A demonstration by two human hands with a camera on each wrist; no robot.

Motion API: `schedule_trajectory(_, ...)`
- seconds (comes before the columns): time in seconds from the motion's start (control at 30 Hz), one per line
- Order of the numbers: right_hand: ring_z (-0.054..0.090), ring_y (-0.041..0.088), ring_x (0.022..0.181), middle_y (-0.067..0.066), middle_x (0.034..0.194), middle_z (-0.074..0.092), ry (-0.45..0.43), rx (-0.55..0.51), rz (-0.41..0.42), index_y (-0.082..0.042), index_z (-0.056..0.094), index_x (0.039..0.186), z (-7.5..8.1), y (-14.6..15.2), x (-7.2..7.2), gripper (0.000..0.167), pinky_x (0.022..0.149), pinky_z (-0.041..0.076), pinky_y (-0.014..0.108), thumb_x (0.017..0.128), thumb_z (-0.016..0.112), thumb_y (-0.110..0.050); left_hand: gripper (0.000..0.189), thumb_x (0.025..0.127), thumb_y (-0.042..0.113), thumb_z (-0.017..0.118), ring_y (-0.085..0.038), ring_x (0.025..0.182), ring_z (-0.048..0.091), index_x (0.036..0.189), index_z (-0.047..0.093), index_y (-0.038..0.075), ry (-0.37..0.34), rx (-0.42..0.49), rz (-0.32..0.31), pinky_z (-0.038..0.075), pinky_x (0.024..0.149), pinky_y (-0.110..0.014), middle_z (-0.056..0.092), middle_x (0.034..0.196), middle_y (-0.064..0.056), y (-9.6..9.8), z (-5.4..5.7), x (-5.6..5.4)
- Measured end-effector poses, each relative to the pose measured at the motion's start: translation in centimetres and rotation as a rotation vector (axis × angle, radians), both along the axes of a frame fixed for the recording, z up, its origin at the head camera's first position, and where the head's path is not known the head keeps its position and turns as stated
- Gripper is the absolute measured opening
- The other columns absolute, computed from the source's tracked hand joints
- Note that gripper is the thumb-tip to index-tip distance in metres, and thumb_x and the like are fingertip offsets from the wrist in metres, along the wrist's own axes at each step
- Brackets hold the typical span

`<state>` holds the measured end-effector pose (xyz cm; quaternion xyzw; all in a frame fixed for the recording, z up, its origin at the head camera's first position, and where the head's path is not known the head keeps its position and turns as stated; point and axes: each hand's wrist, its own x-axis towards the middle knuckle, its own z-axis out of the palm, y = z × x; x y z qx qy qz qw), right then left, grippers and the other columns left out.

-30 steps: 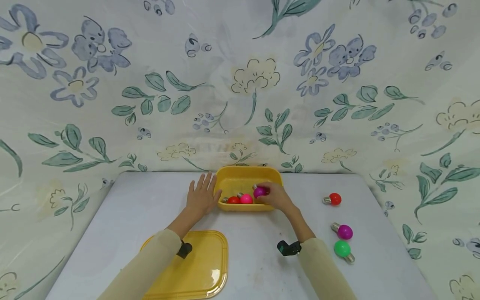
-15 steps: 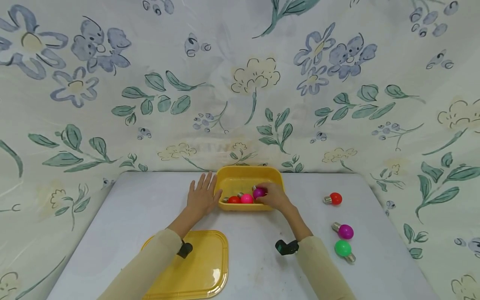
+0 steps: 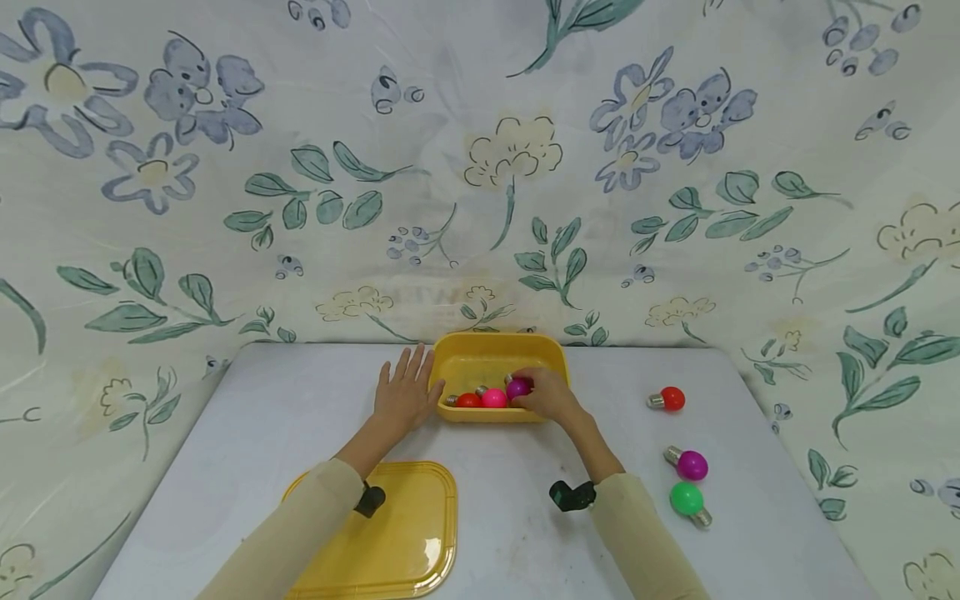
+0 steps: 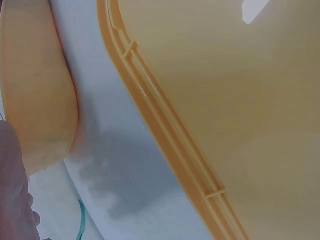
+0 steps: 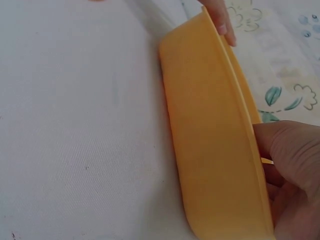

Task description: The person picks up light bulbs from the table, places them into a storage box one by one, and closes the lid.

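Observation:
A yellow plastic box (image 3: pixel 480 343) stands at the back of the table with a red bulb (image 3: pixel 468 401) and a pink bulb (image 3: pixel 493 398) lying in it. Inside its right part, my right hand (image 3: pixel 550 395) holds a purple light bulb (image 3: pixel 517 388) between thumb and fingers. In the right wrist view the thumb and fingers of that hand (image 5: pixel 295 170) reach over the box rim, and the bulb is hidden behind the wall. My left hand (image 3: pixel 402 393) lies with straight, spread fingers against the box's left side, its thumb at the rim.
A yellow lid (image 3: pixel 397 533) lies at the front left, partly under the left forearm. On the right side of the table are a red bulb (image 3: pixel 672 399), a second purple bulb (image 3: pixel 692 465) and a green bulb (image 3: pixel 686 498). A flowered cloth (image 3: pixel 480 208) hangs behind the table.
The purple bulb in my right hand has shifted very slightly left and down within the box. My left hand keeps its place at the box's side.

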<state>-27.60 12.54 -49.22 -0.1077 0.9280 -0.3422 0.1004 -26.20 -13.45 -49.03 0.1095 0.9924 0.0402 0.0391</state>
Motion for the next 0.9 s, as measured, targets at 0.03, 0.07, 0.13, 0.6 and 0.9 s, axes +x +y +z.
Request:
schedule_trajectory(0.03, 0.059, 0.030, 0.108, 0.014, 0.120, 0.065, 0.001, 0.001, 0.001, -0.003, 0.065, 0.130, 0.00, 0.00, -0.02, 0.043, 0.092, 0.054, 0.041, 0.088, 0.077, -0.010, 0.067, 0.108, 0.044, 0.029, -0.035, 0.151, 0.007, 0.160, 0.016, 0.004, 0.000, 0.000, 0.000, 0.009, 0.117, -0.059, 0.011, 0.165, -0.016, 0.00, 0.00, -0.01)
schedule_trajectory(0.07, 0.059, 0.030, 0.108, 0.013, 0.120, 0.065, 0.003, 0.003, 0.002, -0.003, 0.065, 0.130, 0.00, 0.01, -0.04, 0.043, 0.092, 0.054, 0.041, 0.089, 0.077, -0.010, 0.067, 0.108, 0.044, 0.029, -0.035, 0.151, 0.007, 0.160, 0.016, 0.004, -0.001, 0.001, 0.000, 0.009, 0.117, -0.059, 0.011, 0.165, -0.016, 0.01, 0.01, -0.01)
schedule_trajectory(0.13, 0.059, 0.029, 0.107, 0.013, 0.119, 0.066, 0.011, 0.009, 0.005, -0.003, 0.066, 0.129, -0.01, 0.04, -0.07, 0.042, 0.092, 0.054, 0.040, 0.088, 0.077, -0.010, 0.067, 0.108, 0.044, 0.029, -0.035, 0.151, 0.007, 0.160, 0.016, 0.004, -0.001, 0.002, -0.001, 0.009, 0.117, -0.059, 0.011, 0.165, -0.017, 0.01, 0.03, -0.01)
schedule_trajectory(0.6, 0.061, 0.030, 0.114, 0.014, 0.122, 0.067, 0.017, -0.003, 0.016, 0.000, 0.066, 0.127, 0.03, 0.13, -0.10, 0.039, 0.096, 0.051, 0.040, 0.090, 0.074, -0.008, 0.067, 0.108, 0.044, 0.029, -0.035, 0.151, 0.007, 0.160, 0.016, 0.004, -0.004, 0.001, -0.002, 0.009, 0.117, -0.059, 0.010, 0.165, -0.016, -0.01, -0.03, -0.07)
schedule_trajectory(0.9, 0.061, 0.031, 0.111, 0.014, 0.120, 0.067, 0.049, -0.068, -0.004, 0.001, 0.067, 0.125, 0.31, 0.37, 0.16, 0.034, 0.095, 0.052, 0.041, 0.093, 0.071, -0.010, 0.067, 0.108, 0.044, 0.029, -0.035, 0.151, 0.009, 0.159, 0.017, 0.004, 0.018, -0.013, -0.007, 0.011, 0.117, -0.059, 0.013, 0.165, -0.017, -0.11, -0.23, -0.14)
